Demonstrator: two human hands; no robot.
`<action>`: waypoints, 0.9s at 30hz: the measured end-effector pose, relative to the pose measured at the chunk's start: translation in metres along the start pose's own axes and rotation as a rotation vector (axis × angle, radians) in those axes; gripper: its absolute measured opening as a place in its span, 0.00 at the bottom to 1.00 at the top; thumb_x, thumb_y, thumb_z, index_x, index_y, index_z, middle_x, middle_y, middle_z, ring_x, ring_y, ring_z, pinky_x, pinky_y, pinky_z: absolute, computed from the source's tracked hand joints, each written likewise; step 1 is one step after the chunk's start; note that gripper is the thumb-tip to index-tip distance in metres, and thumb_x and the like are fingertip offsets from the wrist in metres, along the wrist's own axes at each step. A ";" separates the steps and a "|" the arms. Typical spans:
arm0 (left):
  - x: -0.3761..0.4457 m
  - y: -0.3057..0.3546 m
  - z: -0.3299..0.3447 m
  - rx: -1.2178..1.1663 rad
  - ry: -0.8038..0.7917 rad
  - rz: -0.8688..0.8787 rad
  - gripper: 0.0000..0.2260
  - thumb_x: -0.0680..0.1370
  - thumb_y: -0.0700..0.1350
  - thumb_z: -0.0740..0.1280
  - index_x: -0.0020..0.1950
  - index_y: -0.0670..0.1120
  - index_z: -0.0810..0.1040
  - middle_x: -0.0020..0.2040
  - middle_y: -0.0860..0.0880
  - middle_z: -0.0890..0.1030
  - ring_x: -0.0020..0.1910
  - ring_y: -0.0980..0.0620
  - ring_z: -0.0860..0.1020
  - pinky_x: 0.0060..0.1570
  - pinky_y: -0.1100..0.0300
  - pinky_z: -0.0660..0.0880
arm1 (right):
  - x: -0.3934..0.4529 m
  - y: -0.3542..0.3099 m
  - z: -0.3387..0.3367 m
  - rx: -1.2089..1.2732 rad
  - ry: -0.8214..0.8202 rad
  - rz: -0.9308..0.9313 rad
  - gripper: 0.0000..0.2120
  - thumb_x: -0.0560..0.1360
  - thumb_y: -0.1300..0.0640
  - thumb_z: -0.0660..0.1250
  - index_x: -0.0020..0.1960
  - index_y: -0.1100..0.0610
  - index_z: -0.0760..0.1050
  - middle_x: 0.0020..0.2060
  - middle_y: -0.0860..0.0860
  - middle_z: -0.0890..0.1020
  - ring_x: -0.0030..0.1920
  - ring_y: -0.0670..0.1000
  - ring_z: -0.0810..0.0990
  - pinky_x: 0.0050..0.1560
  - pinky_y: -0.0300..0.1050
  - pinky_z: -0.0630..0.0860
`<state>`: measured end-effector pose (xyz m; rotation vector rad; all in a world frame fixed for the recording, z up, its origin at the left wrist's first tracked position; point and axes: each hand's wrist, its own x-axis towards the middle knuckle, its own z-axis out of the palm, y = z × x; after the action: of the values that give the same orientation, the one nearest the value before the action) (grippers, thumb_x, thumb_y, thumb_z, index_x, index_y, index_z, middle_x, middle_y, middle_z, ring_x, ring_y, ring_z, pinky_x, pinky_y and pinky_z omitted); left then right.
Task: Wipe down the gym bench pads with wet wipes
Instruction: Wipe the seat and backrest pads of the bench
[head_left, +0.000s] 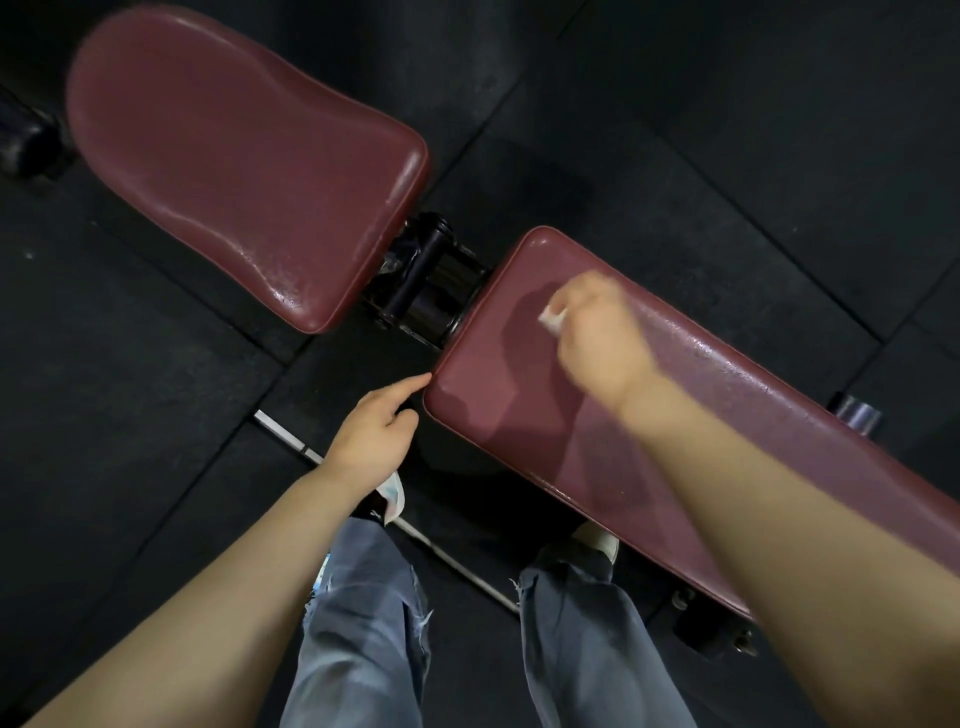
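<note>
Right hand (597, 332) grips a wipe (551, 316) against the near pad (701, 415); left hand (376, 434), fingers relaxed, touches its left corner.

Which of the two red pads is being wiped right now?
The long pad at right: the right hand holds a white wipe against it. The wider, rounded pad at upper left has no hand on it.

Dim black rubber floor tiles (727, 104), seams visible.
</note>
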<state>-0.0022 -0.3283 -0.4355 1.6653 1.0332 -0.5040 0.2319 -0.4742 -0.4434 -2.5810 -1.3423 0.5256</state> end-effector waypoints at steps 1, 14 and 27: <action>0.002 -0.001 0.000 -0.025 0.007 -0.016 0.23 0.80 0.40 0.57 0.71 0.61 0.71 0.68 0.53 0.71 0.60 0.62 0.72 0.62 0.64 0.65 | -0.017 -0.025 0.008 0.079 -0.069 -0.175 0.10 0.62 0.68 0.62 0.39 0.62 0.79 0.39 0.59 0.80 0.41 0.62 0.79 0.45 0.50 0.76; 0.005 0.007 0.011 -0.265 0.086 -0.085 0.17 0.82 0.42 0.55 0.64 0.55 0.79 0.60 0.58 0.79 0.57 0.65 0.75 0.58 0.67 0.68 | -0.001 -0.026 0.012 0.147 0.088 0.125 0.14 0.63 0.73 0.63 0.44 0.62 0.80 0.44 0.59 0.80 0.44 0.61 0.77 0.49 0.46 0.68; 0.018 0.011 -0.004 -0.253 0.013 -0.114 0.17 0.80 0.43 0.55 0.58 0.53 0.82 0.56 0.56 0.82 0.61 0.57 0.77 0.66 0.56 0.70 | 0.036 -0.024 -0.004 0.123 0.203 0.280 0.10 0.67 0.70 0.61 0.43 0.65 0.80 0.41 0.63 0.80 0.42 0.64 0.77 0.47 0.56 0.76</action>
<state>0.0162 -0.3184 -0.4413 1.3935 1.1560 -0.4178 0.2345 -0.4310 -0.4398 -2.6492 -0.8635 0.3621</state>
